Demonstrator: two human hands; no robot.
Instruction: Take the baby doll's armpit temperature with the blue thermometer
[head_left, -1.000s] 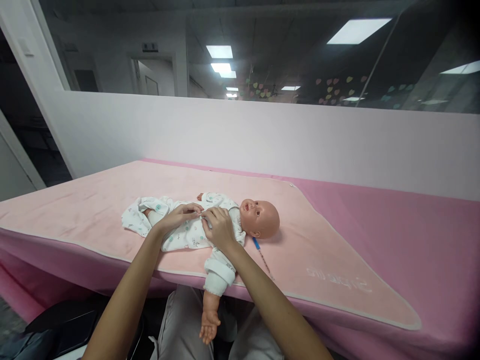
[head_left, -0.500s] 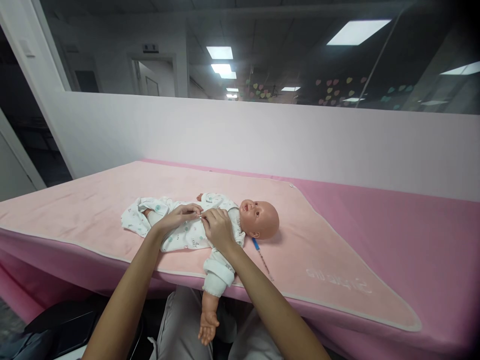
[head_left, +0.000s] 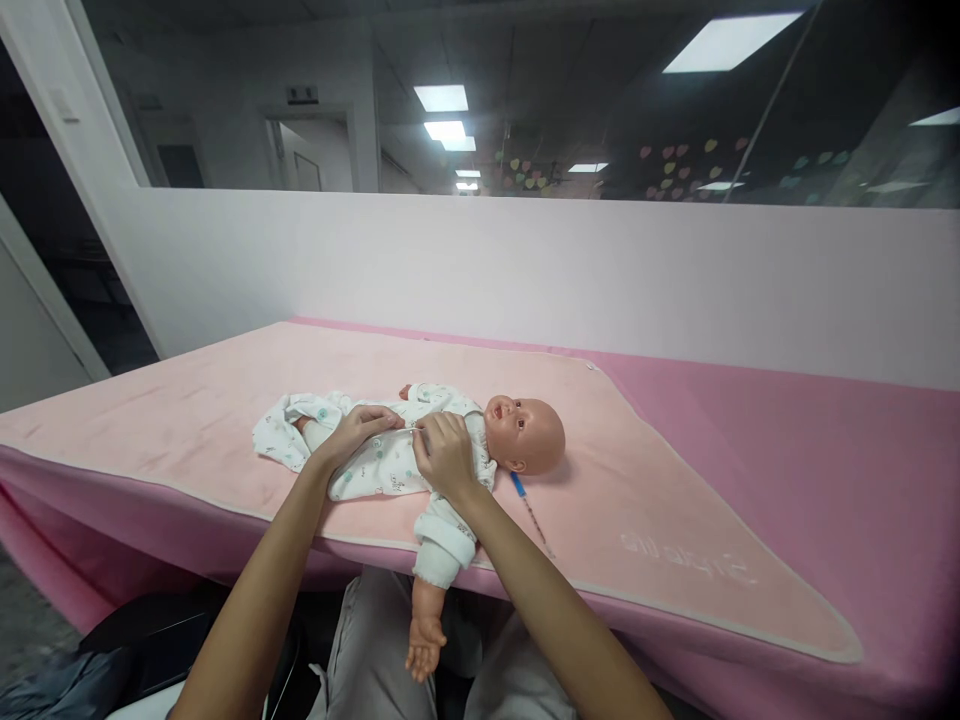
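Observation:
A baby doll lies on its back on a light pink blanket, head to the right. It wears a white printed onesie. One doll arm hangs over the table's front edge. My left hand pinches the onesie fabric at the doll's chest. My right hand is closed on the same fabric beside it, fingertips almost meeting the left hand's.
A blue-tipped thin stick lies on the blanket below the doll's head. The table has a darker pink cover. A pale wall rises behind it, with glass above. My lap is under the table edge.
Both hands stay pinched on the onesie at the doll's chest. The view has shifted slightly; the hands barely moved.

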